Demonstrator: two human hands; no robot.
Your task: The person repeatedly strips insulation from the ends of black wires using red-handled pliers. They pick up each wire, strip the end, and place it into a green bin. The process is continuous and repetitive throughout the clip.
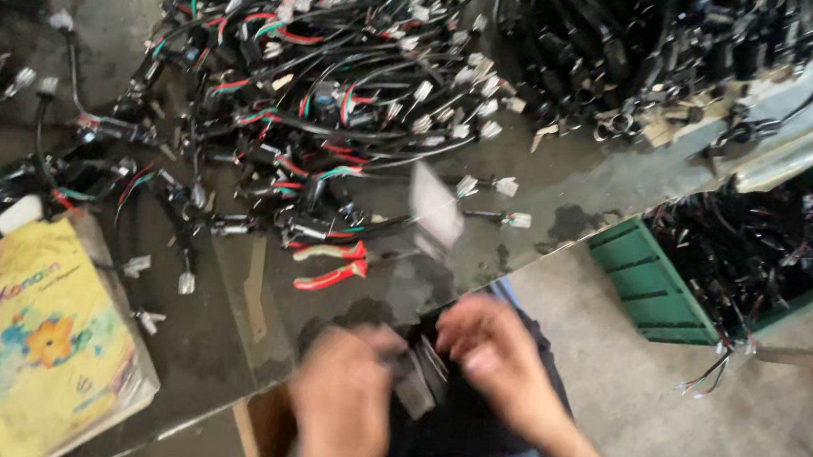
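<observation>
My left hand (344, 400) and my right hand (493, 359) meet at the near edge of the dark worktable (528, 185), low in the head view. Both are blurred. Together they grip a small grey and black part (421, 377) held between them over my lap. A pale blurred piece (436, 207) hangs just above the hands, over the table. Red-handled pliers (330, 263) lie on the table a little beyond my left hand. A big tangle of black wire harnesses with white connectors (322, 74) covers the table behind the pliers.
A yellow flowered packet (49, 335) lies at the table's near left, with a white cap (19, 213) behind it. A second heap of black cables (657, 54) fills the far right. A green crate (656, 290) of harnesses stands on the concrete floor at right.
</observation>
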